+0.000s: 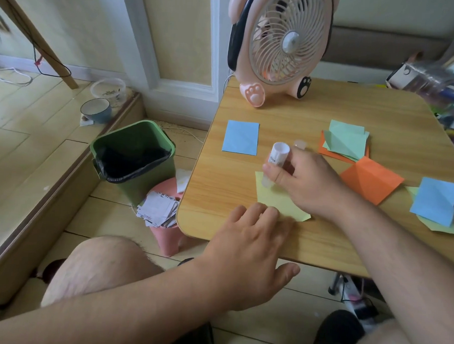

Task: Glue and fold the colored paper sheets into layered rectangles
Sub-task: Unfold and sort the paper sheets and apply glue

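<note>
Head view: wooden table (pixel 322 237) carries a yellow sheet (pixel 277 200) at six o'clock; left hand (pixel 245 254), fingers spread, pins its near edge steady, while right hand (pixel 307 181) grips a glue stick (pixel 275 161), tip down on the sheet.

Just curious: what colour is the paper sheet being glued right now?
Pale yellow. The sheet lies under the glue stick, clearest in the head view.

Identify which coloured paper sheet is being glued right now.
The yellow sheet at the table's near edge: the left hand presses it flat while the right hand holds the glue stick on it. The other sheets lie untouched.
</note>
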